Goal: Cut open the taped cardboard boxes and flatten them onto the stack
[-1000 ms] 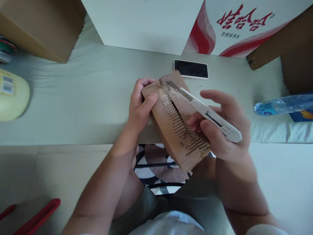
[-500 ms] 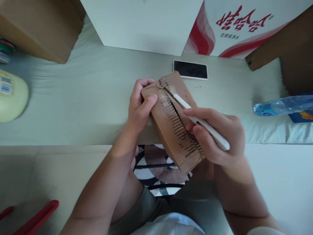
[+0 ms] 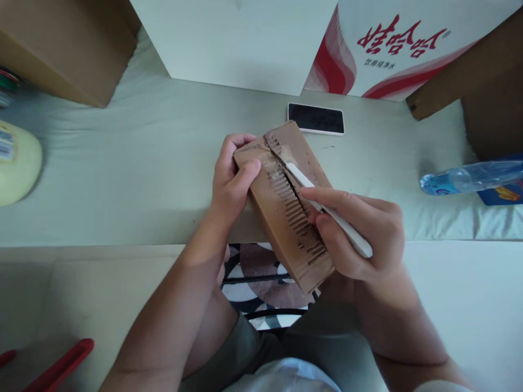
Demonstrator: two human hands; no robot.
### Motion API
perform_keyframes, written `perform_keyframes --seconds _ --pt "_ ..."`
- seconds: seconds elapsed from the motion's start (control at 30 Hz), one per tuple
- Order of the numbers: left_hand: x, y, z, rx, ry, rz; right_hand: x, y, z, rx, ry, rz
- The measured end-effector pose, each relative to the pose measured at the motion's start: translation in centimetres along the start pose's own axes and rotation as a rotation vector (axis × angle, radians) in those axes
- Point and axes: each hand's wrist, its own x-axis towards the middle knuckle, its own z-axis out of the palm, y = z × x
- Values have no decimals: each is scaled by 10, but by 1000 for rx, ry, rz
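A small brown cardboard box is held tilted over the front edge of the table. Its upper face is torn along the middle, with ridged corrugation and a dark slit showing. My left hand grips its far left corner, thumb on top and fingers around the side. In my right hand is a white utility knife, the index finger stretched along its handle. The knife's blade lies in the far part of the slit; its tip is hard to make out.
Behind the box lies a phone. White cartons stand at the back, a brown box at the back left. A yellowish container is at left, a plastic bottle at right. Red handles show at lower left.
My right hand and the knife have shifted slightly left and toward me, the handle lying a little lower. My left hand still holds the box; the whole view has moved slightly.
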Motion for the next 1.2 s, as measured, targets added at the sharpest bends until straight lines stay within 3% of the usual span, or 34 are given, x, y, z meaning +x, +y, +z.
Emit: perform_keyframes --seconds 0.17,0.4,0.8,1.03,1.2 --pt "0 -1 1 7 6 -8 -1 0 0 11 27 -14" --pt "1 0 2 6 18 -35 1 -3 -3 57 -15 128" --pt "0 -3 1 -13 -9 -36 -6 -2 0 -58 94 -54" --pt "-1 -1 2 -60 -12 -51 -8 -3 -1 -52 142 -44" --pt "0 0 1 -31 -28 -80 -4 -2 -2 -16 78 -25"
